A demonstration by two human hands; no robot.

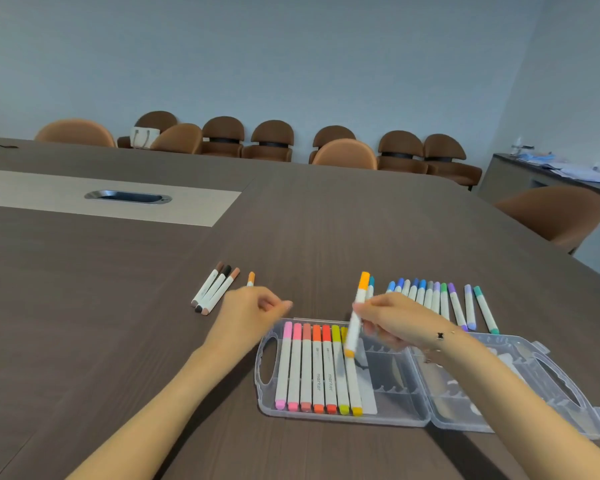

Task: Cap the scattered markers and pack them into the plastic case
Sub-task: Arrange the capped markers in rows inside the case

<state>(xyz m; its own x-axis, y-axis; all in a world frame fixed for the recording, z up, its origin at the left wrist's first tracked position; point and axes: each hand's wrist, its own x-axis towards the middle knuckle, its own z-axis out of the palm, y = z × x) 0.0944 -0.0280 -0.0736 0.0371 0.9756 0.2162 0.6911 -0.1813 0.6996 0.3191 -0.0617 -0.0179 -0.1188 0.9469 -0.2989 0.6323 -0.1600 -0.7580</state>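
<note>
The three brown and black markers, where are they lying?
In the head view, the three brown and black markers lie together on the table, left of the plastic case and just beyond the left hand.

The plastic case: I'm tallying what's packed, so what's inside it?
Seven capped markers, pink through yellow, lie side by side at the left of the plastic case. The right hand holding an orange marker covers part of the remaining slots.

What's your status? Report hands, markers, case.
Right hand holds orange marker over open case. Left hand curled, empty. Seven markers packed. Nothing blocking.
</note>
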